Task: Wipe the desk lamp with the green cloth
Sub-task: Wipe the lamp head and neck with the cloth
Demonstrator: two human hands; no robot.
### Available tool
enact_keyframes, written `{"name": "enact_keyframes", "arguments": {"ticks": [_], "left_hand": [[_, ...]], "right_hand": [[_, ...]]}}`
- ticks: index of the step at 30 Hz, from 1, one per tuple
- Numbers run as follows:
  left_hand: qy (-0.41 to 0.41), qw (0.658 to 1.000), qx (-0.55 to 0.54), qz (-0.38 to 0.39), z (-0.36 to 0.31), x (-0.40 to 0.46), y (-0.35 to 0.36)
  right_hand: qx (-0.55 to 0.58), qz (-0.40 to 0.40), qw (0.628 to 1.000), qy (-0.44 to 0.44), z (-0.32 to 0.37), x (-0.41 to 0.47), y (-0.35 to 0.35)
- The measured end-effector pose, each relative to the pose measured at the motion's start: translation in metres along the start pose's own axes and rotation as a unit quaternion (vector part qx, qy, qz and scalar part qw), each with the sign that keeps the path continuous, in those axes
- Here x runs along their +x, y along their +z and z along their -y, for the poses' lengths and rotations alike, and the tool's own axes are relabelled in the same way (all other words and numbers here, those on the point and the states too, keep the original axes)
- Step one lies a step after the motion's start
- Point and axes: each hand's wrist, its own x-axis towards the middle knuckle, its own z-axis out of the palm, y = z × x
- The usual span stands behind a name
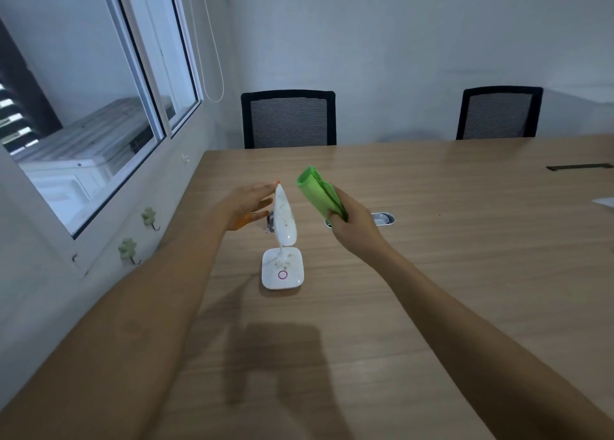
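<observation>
A small white desk lamp (284, 222) stands on the wooden table (432, 273), its long head tilted upward and speckled with brown crumbs. Its square base (282, 270) carries a pink ring and more crumbs. My left hand (247, 207) is open with fingers spread, its fingertips resting against the left back side of the lamp head. My right hand (355, 228) holds a folded green cloth (319, 190) just right of the lamp head, a small gap away from it.
Two black mesh chairs (288, 118) (498, 113) stand at the table's far edge. A metal cable grommet (382, 218) is set in the table behind my right hand. A window and wall with green hooks (128, 248) run along the left.
</observation>
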Motion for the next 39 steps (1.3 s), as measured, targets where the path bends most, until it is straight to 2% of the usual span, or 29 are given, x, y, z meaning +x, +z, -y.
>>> {"name": "enact_keyframes", "arguments": {"ticks": [4, 11, 14, 23, 25, 27, 29, 31, 33, 35, 37, 39], "left_hand": [[0.007, 1.000, 0.015, -0.008, 0.000, 0.003, -0.003], [-0.004, 0.999, 0.039, -0.002, -0.003, 0.004, -0.004], [-0.006, 0.999, 0.051, -0.004, -0.003, 0.005, -0.005], [-0.015, 0.996, 0.088, 0.011, -0.008, 0.007, -0.010], [-0.016, 0.996, 0.091, 0.010, -0.009, 0.006, -0.009], [-0.017, 0.995, 0.093, 0.009, -0.010, 0.006, -0.010], [-0.017, 0.995, 0.101, 0.013, -0.010, 0.005, -0.011], [-0.019, 0.993, 0.112, 0.018, -0.010, 0.004, -0.012], [-0.016, 0.993, 0.119, 0.016, -0.011, 0.004, -0.012], [-0.008, 0.992, 0.123, 0.014, -0.011, 0.004, -0.011], [-0.005, 0.992, 0.126, 0.019, -0.011, 0.004, -0.010], [-0.009, 0.991, 0.132, 0.024, -0.012, 0.003, -0.010]], "right_hand": [[-0.064, -0.004, 0.996, -0.057, 0.017, 0.012, 0.011], [-0.193, 0.053, 0.967, -0.160, 0.021, 0.008, 0.011], [-0.220, 0.071, 0.946, -0.228, 0.019, -0.011, 0.004], [-0.321, 0.053, 0.855, -0.403, 0.006, -0.062, -0.015], [-0.309, 0.012, 0.864, -0.396, 0.009, -0.054, -0.016], [-0.277, -0.039, 0.892, -0.355, 0.017, -0.036, -0.016], [-0.264, -0.054, 0.915, -0.301, 0.029, -0.016, -0.016], [-0.284, -0.012, 0.927, -0.245, 0.041, -0.001, -0.012], [-0.314, 0.052, 0.923, -0.215, 0.047, 0.006, -0.005], [-0.323, 0.094, 0.915, -0.221, 0.048, 0.000, 0.002], [-0.319, 0.103, 0.911, -0.241, 0.047, -0.014, 0.003], [-0.335, 0.106, 0.890, -0.289, 0.044, -0.034, 0.001]]}}
